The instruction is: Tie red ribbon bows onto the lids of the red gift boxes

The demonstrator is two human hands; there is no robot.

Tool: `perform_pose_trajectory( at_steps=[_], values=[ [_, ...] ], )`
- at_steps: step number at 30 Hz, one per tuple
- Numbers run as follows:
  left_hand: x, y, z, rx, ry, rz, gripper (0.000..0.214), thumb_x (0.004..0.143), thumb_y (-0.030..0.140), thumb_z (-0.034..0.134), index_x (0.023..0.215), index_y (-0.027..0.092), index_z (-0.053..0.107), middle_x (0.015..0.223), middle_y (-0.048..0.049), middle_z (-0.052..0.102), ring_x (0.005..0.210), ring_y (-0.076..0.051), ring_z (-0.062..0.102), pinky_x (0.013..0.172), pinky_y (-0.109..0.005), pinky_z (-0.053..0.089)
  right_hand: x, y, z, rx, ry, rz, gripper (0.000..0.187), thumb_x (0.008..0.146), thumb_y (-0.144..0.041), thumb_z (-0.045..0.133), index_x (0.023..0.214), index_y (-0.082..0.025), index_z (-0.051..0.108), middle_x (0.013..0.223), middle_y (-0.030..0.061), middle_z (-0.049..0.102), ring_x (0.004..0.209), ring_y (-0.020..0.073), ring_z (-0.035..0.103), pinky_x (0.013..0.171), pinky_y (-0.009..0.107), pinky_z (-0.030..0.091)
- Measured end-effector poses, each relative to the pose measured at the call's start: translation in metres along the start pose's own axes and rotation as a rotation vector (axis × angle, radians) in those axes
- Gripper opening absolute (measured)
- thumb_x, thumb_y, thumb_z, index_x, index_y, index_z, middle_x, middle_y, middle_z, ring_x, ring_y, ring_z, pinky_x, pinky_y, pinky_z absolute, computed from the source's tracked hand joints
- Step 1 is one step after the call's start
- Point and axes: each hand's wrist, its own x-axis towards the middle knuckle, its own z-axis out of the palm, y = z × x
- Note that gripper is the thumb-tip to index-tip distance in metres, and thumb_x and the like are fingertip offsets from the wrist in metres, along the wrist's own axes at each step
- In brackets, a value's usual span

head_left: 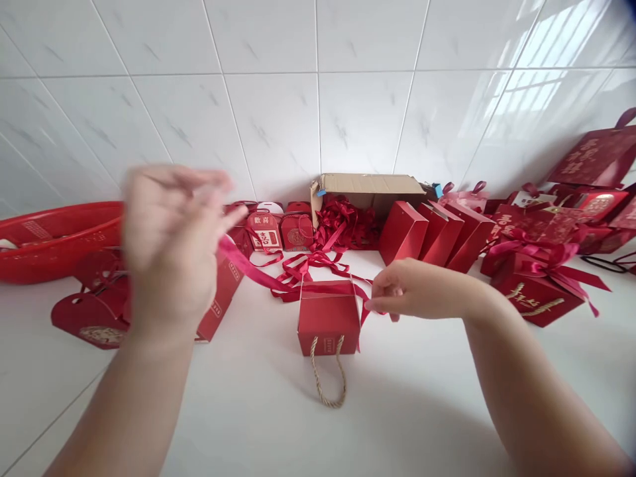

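Observation:
A small red gift box stands upright on the white surface in front of me, its twisted gold rope handle hanging toward me. A dark red ribbon runs across the top of the box. My left hand, raised at the left and smeared by motion, is closed on one end of it; the ribbon slants down from there to the box. At the box's right side, my right hand pinches the ribbon with thumb and fingers. The ribbon's exact place inside each grip is partly hidden.
Behind the box, loose ribbon trails from an open cardboard carton. Several red boxes stand to its right, with a bow-tied box beyond. At left are a red basin and red bags. A tiled wall rises behind.

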Motion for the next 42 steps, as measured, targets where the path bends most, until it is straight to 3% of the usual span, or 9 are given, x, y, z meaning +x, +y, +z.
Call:
perform_pose_trajectory(
  at_steps=[2,6,10,13,16,22,30,37,42],
  values=[
    [-0.013,-0.014,0.002,0.048,-0.109,-0.106,0.016,0.082,0.024,0.059,0.097,0.023,0.051,0.107,-0.0035,0.058,0.104,-0.021,0.058,0.087,-0.038,0.05,-0.001,0.003,0.009,-0.002,-0.011,0.011,0.024,0.083,-0.041,0.056,0.08,-0.021,0.067,0.076,0.0043,0.068,0.063,0.0176,0.061,0.052,0.026,0.043],
    [-0.047,-0.054,0.001,0.222,-0.397,-0.47,0.019,0.079,0.036,0.061,0.088,0.02,0.055,0.095,-0.0038,0.061,0.095,-0.021,0.059,0.087,-0.035,0.047,0.007,0.013,0.037,0.118,0.259,-0.05,0.031,0.084,-0.038,0.055,0.11,-0.023,0.061,0.109,0.0059,0.065,0.095,0.022,0.062,0.074,0.032,0.051],
    [-0.076,-0.079,-0.001,-0.009,-0.578,-0.691,0.032,0.085,0.048,0.051,0.09,0.018,0.06,0.093,-0.007,0.065,0.092,-0.023,0.059,0.083,-0.037,0.047,0.019,0.023,0.064,0.523,0.2,-0.202,0.039,0.084,-0.04,0.059,0.119,-0.023,0.055,0.123,0.0068,0.057,0.11,0.0194,0.056,0.089,0.032,0.048],
    [-0.084,-0.08,0.0,-0.204,-0.6,-0.831,0.037,0.085,0.05,0.049,0.093,0.017,0.064,0.093,-0.0096,0.068,0.091,-0.025,0.061,0.081,-0.037,0.049,0.022,0.029,0.073,0.748,0.134,-0.166,0.046,0.079,-0.048,0.065,0.112,-0.019,0.053,0.109,0.0076,0.06,0.088,0.016,0.059,0.072,0.028,0.048],
    [-0.081,-0.073,-0.002,-0.224,-0.601,-0.909,0.033,0.083,0.048,0.054,0.086,0.018,0.067,0.083,-0.0078,0.068,0.079,-0.022,0.062,0.072,-0.033,0.05,0.02,0.031,0.073,0.807,0.031,-0.17,0.042,0.077,-0.055,0.065,0.091,-0.016,0.057,0.076,-0.0004,0.054,0.066,0.0105,0.047,0.061,0.024,0.039],
    [-0.072,-0.068,-0.011,-0.122,-0.667,-0.957,0.035,0.081,0.05,0.057,0.075,0.016,0.063,0.057,0.001,0.05,0.049,-0.01,0.042,0.043,-0.021,0.028,0.015,0.031,0.07,0.872,0.011,-0.256,0.05,0.084,-0.058,0.053,0.059,-0.016,0.043,0.062,-0.0036,0.038,0.061,0.0092,0.032,0.061,0.024,0.029],
    [-0.062,-0.073,-0.022,0.025,-0.649,-0.803,0.032,0.075,0.046,0.064,0.067,0.018,0.051,0.055,0.0063,0.036,0.046,-0.007,0.028,0.045,-0.021,0.018,0.007,0.058,0.054,0.823,0.224,-0.129,0.048,0.08,-0.061,0.056,0.065,-0.016,0.05,0.065,-0.0013,0.042,0.062,0.0108,0.037,0.061,0.025,0.031],
    [-0.069,-0.087,-0.031,0.294,-0.456,-0.175,0.025,0.069,0.033,0.073,0.057,0.018,0.058,0.063,0.0021,0.05,0.062,-0.012,0.047,0.06,-0.024,0.038,-0.003,0.064,0.045,0.584,0.157,-0.064,0.046,0.081,-0.061,0.054,0.068,-0.017,0.056,0.073,0.0015,0.052,0.062,0.0118,0.041,0.057,0.025,0.032],
    [-0.074,-0.092,-0.043,0.358,-0.396,-0.022,0.012,0.072,0.025,0.068,0.061,0.02,0.067,0.062,0.001,0.052,0.059,-0.011,0.049,0.057,-0.024,0.041,0.003,0.064,0.051,0.514,0.162,-0.031,0.048,0.08,-0.064,0.053,0.069,-0.017,0.055,0.072,0.0002,0.051,0.059,0.0101,0.038,0.053,0.024,0.029]
  ],
)
